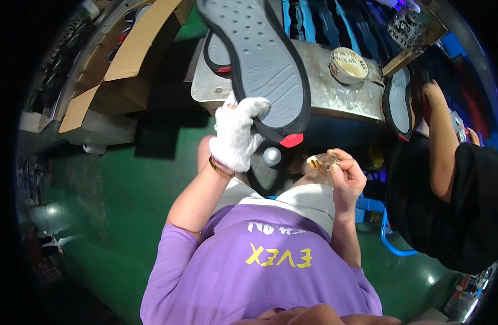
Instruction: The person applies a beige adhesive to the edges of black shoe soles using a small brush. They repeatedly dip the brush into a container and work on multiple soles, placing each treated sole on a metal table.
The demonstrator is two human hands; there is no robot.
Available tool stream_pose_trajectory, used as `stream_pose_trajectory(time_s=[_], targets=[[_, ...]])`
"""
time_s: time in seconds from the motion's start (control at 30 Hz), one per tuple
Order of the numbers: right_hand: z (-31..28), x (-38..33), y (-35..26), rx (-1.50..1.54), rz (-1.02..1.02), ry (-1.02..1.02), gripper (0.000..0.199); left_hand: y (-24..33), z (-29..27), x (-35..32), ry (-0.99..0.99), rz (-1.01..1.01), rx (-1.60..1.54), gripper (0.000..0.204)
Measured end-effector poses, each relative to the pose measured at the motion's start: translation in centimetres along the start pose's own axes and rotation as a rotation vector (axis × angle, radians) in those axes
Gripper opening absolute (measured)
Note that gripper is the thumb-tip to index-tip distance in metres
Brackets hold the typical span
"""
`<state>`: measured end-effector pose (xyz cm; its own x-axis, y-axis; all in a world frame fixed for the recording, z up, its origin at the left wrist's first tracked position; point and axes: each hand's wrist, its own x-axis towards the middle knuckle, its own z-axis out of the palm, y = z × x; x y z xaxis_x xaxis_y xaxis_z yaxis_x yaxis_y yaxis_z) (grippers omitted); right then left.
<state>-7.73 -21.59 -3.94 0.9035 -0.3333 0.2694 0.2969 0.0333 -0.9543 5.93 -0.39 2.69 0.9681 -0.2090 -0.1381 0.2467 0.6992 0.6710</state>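
Note:
My left hand (237, 130), in a white knitted glove, grips a shoe sole (270, 67) by its heel end. The sole is grey with a black rim and a red heel tab, and it is held up over the bench edge. In my bare right hand (346, 173), a small brush (319, 164) with a metal part and pale, yellow-stained bristles is pinched between thumb and fingers, apart from the sole. Behind the held sole, another grey sole (218, 53) lies partly hidden on the metal bench (343, 100).
A round tub (348, 66) with pale contents stands on the bench. Blue and dark strips (327, 24) lie beyond it. At left is an open cardboard box (138, 49). A co-worker's arm (443, 141) and another sole (398, 103) are at right. A white-capped bottle (271, 156) shows below the bench.

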Motion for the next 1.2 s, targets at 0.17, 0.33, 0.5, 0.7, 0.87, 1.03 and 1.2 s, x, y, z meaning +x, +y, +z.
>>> stream_pose_trajectory(time_s=[0.17, 0.33, 0.5, 0.7, 0.87, 1.03, 1.2], targets=[[-0.9, -1.4, 1.0, -0.041, 0.053, 0.114, 0.006, 0.6, 0.0, 3.2, -0.189, -0.304, -0.331, 0.05], [-0.9, -1.0, -1.3, -0.237, -0.155, 0.155, 0.008, -1.0, 0.4, 1.9, -0.141, -0.151, -0.165, 0.044], [0.3, 0.4, -4.3, -0.583, -0.5, 0.087, 0.017, -2.3, 2.0, -1.8, -0.055, 0.082, 0.147, 0.049], [2.4, 0.9, -5.0, -0.724, -0.6, 0.01, 0.024, -2.8, 2.5, -4.0, 0.08, 0.117, 0.35, 0.058], [3.3, 0.9, -5.0, -0.825, -0.534, 0.0, 0.019, -3.2, 1.5, -4.5, 0.042, 0.156, 0.346, 0.056], [2.9, 1.0, -4.6, -0.968, -0.545, 0.064, 0.017, -3.6, 1.0, -4.8, 0.014, 0.176, 0.352, 0.052], [2.8, 1.1, -4.7, -0.95, -0.573, 0.002, 0.021, -3.6, 1.2, -4.8, 0.065, 0.164, 0.368, 0.042]])
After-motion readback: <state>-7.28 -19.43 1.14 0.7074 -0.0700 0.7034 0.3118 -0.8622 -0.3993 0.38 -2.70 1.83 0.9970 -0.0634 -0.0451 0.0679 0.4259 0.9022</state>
